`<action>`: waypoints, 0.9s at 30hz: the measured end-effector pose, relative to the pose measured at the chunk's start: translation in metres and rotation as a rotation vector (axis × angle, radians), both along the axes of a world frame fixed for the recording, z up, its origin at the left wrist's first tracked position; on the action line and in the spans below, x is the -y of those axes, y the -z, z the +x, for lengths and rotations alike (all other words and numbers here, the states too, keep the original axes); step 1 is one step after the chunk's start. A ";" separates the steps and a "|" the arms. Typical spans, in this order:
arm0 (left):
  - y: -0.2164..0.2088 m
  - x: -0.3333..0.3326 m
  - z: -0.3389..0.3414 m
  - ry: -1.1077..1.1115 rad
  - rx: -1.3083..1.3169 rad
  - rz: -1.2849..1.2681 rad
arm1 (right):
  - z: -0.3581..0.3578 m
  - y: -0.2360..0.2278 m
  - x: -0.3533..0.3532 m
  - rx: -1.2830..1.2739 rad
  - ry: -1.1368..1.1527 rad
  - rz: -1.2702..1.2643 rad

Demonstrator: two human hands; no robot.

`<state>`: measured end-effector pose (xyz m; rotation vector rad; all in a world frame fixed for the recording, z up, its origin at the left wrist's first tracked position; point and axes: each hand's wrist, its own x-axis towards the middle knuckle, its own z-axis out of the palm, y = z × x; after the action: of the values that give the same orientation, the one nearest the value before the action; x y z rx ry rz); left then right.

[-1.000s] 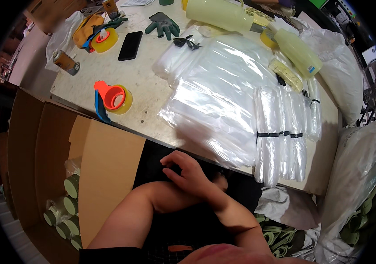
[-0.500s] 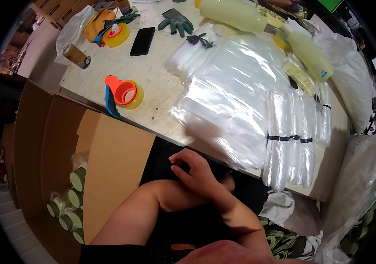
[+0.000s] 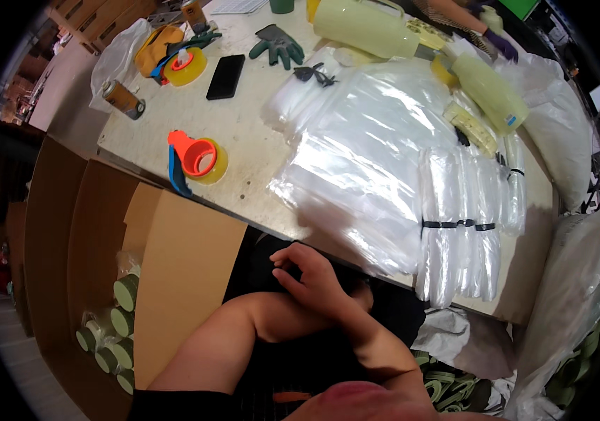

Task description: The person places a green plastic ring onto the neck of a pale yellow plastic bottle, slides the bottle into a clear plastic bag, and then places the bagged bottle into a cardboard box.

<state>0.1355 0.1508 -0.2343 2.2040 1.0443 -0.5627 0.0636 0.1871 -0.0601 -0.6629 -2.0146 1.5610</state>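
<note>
My forearms cross in front of the table's near edge. My right hand (image 3: 307, 272) rests over my left forearm, empty, its fingers loosely bent and the thumb apart from them. My left hand (image 3: 363, 295) lies beyond the right wrist, mostly hidden, so its fingers do not show. Neither hand touches anything on the table (image 3: 244, 205). Nearest to them is a wide stack of clear plastic bags (image 3: 366, 161). Beside it are several bundles of folded clear bags (image 3: 440, 263) with black ties. An orange tape dispenser (image 3: 201, 160) with yellowish tape lies to the left.
An open cardboard box (image 3: 184, 245) at left holds green-lidded containers (image 3: 125, 291). Farther back lie a phone (image 3: 226, 76), a glove (image 3: 277, 46), a spray can (image 3: 123, 99) and pale-green jugs (image 3: 366, 28). Sacks (image 3: 559, 302) with green parts stand at right. A co-worker's gloved hand (image 3: 502, 45) is far right.
The view has shifted slightly, while my crossed arms keep their pose. At the far right, the co-worker's arm and dark-gloved hand have reached farther into view over the table.
</note>
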 end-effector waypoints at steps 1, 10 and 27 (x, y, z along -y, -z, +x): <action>0.000 0.000 -0.003 -0.013 -0.014 0.002 | -0.002 0.000 0.001 -0.020 -0.010 -0.010; 0.007 -0.005 -0.007 0.103 -0.021 -0.002 | 0.005 0.010 -0.002 -0.017 0.031 -0.017; 0.009 0.005 -0.009 0.157 -0.030 -0.027 | 0.003 0.009 0.000 -0.042 0.002 0.019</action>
<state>0.1264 0.1457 -0.2437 2.2734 0.8781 -0.6773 0.0669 0.1875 -0.0692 -0.6200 -1.9948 1.5397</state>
